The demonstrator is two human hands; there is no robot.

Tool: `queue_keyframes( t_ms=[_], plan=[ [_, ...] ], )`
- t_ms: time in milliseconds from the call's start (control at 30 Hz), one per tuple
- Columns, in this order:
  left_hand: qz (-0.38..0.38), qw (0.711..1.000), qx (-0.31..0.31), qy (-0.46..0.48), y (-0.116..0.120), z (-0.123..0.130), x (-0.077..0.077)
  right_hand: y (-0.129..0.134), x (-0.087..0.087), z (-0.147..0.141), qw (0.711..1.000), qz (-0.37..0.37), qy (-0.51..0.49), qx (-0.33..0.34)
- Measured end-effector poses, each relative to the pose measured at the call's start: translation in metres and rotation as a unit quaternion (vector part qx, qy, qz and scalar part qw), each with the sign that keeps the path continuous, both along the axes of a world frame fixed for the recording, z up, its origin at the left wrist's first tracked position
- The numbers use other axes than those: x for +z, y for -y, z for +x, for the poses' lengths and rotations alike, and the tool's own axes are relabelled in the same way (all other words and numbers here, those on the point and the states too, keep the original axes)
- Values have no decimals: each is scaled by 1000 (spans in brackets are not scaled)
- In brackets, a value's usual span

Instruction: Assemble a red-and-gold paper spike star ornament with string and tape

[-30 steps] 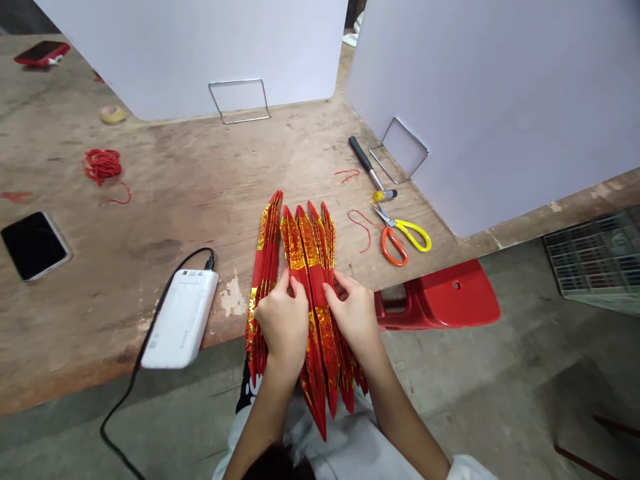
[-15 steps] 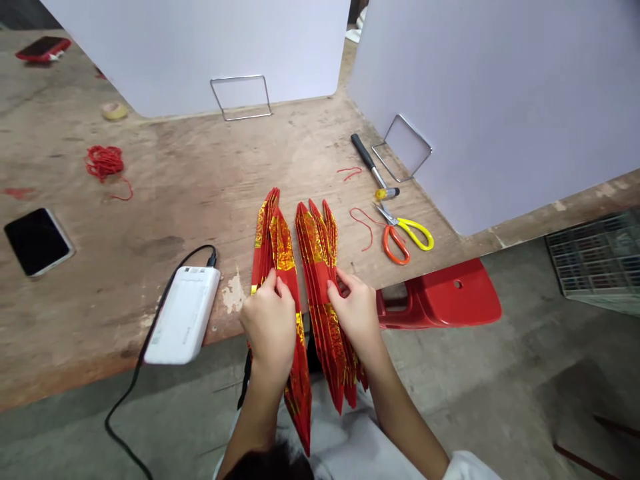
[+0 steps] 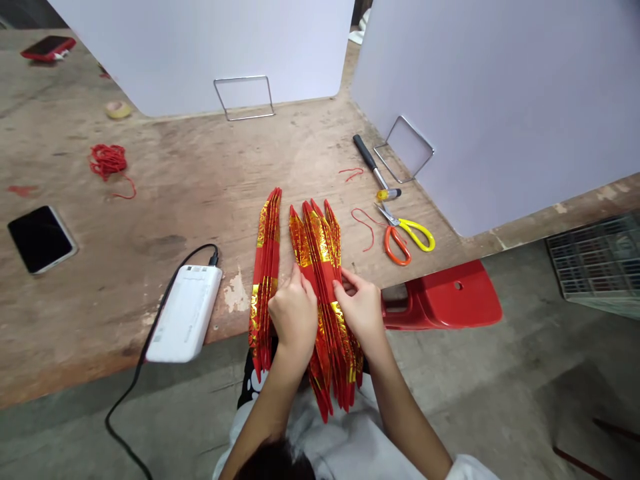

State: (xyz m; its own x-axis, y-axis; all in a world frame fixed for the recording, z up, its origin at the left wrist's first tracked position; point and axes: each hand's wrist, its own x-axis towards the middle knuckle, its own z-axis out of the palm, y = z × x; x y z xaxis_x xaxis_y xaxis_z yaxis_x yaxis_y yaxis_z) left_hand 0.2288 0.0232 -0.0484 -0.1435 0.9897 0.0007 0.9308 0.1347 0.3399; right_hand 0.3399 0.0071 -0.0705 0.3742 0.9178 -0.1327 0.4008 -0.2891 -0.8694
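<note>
Between my two hands is a bundle of red and gold folded paper strips [image 3: 323, 267], pleated and pointed at the ends, hanging over the table's front edge. My left hand [image 3: 295, 307] pinches the strip on the bundle's left side. The fingers of my right hand [image 3: 360, 303] are closed on the bundle's right side. A second stack of folded red and gold paper [image 3: 265, 267] lies just left of my left hand, untouched by its fingers and overhanging the edge too.
On the wooden table [image 3: 190, 180] lie a white power bank [image 3: 185, 313] with a black cable, a phone [image 3: 43, 240], red cord [image 3: 107, 160], tape [image 3: 118, 110], scissors [image 3: 400, 230] and a hammer [image 3: 375, 163]. White panels [image 3: 210, 47] stand behind. A red stool [image 3: 450, 297] is at right.
My left hand has moved right, bringing its pleated strip from beside the left stack against the bundle at my right hand. The right hand has stayed nearly in place.
</note>
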Motion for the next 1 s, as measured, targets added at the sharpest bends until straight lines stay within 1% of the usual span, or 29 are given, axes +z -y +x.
queue_keyframes(
  t_ms=[133,267,333,433,500,633,700,767,833,1000],
  plan=[
    [56,995,5,88,-1,2,-6,1,3,-2,1000,4,23,10],
    [52,980,28,189,-1,2,-8,2,10,-5,995,12,86,43],
    [55,974,28,217,0,3,-9,2,13,-6,991,16,120,63],
    [63,972,22,226,2,4,-8,2,19,-9,983,12,161,90],
    [58,974,17,220,3,4,-6,1,24,-11,979,9,165,117],
    [37,984,6,175,2,3,0,-4,31,-10,977,13,119,175],
    [29,988,-6,150,0,1,2,-7,32,-6,978,14,94,187],
    [27,990,-14,135,-2,-1,3,-10,30,-2,982,11,66,179],
    [30,991,-13,131,-3,-2,3,-12,26,1,987,10,43,157],
    [42,988,1,151,-1,-1,-1,-13,17,-5,996,19,13,83]
  ],
)
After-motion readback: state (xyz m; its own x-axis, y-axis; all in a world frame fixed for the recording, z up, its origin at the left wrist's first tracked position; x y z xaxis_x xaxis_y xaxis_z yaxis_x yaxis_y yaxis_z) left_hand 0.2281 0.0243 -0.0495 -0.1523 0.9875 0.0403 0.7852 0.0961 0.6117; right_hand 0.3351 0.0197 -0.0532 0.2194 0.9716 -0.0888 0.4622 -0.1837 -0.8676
